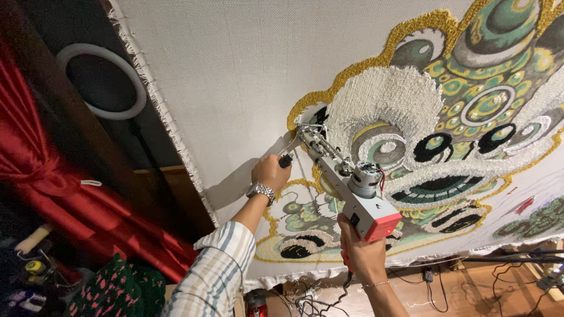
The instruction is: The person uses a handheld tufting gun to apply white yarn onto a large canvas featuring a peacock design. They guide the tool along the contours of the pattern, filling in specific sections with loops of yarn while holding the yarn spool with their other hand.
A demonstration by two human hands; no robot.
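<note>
Against stretched canvas (235,70), tufting gun (346,182) gripped between left hand (270,171) and right hand (359,249).

Landmark: red curtain (64,188), gathered, at frame left. Above it, a white ring light (100,82) against a dark wall (53,29). Beside the curtain, toward frame centre, a brown wooden panel (176,194). Below the curtain, dim clutter and a green-and-pink patterned fabric (117,287). Far across from it, wooden floor (470,293) with loose black cables (517,276). Lighting warm, indoor.

No packages, labels, signs or screens can be made out anywhere in this view.
</note>
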